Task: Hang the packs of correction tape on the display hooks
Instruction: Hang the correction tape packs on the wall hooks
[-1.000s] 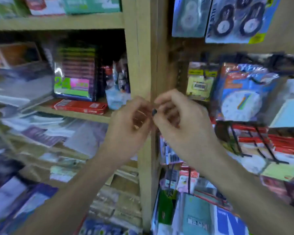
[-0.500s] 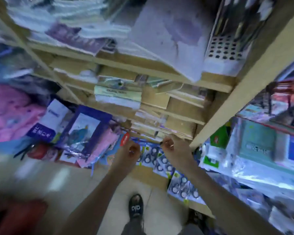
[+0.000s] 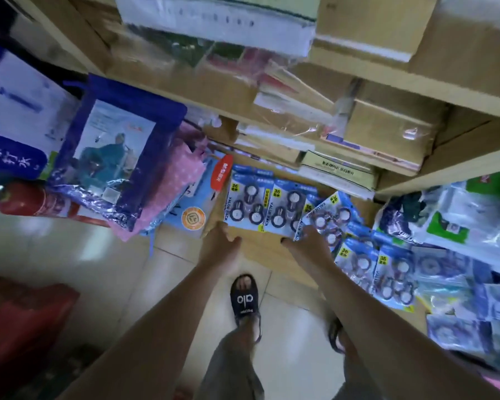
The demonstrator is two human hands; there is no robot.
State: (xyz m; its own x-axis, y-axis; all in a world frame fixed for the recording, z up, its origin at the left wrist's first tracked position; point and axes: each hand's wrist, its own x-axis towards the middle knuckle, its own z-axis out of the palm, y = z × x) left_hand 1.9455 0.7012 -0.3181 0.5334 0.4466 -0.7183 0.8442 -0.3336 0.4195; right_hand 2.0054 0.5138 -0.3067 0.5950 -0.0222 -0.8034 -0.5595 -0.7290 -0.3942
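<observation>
Several blue packs of correction tape lie overlapping on a brown board (image 3: 260, 249) at the foot of the shelves. My left hand (image 3: 222, 244) reaches down to the lower left corner of the leftmost pack (image 3: 246, 204), fingers curled; whether it grips the pack is hidden. My right hand (image 3: 309, 241) has the lower corner of the second pack (image 3: 285, 209) between thumb and fingers. More packs (image 3: 387, 272) spread to the right of that hand. No display hook is in view.
Wooden shelves (image 3: 445, 96) with wrapped paper stacks overhang the packs. Purple and pink bagged goods (image 3: 122, 157) lean at the left beside a red extinguisher (image 3: 26, 200). Bagged items (image 3: 468, 220) crowd the right. My sandalled foot (image 3: 244, 298) stands on the tiled floor.
The view has swung from the hooks at chest height down to the floor. Both hands have dropped from in front of the shelf post to the packs lying below.
</observation>
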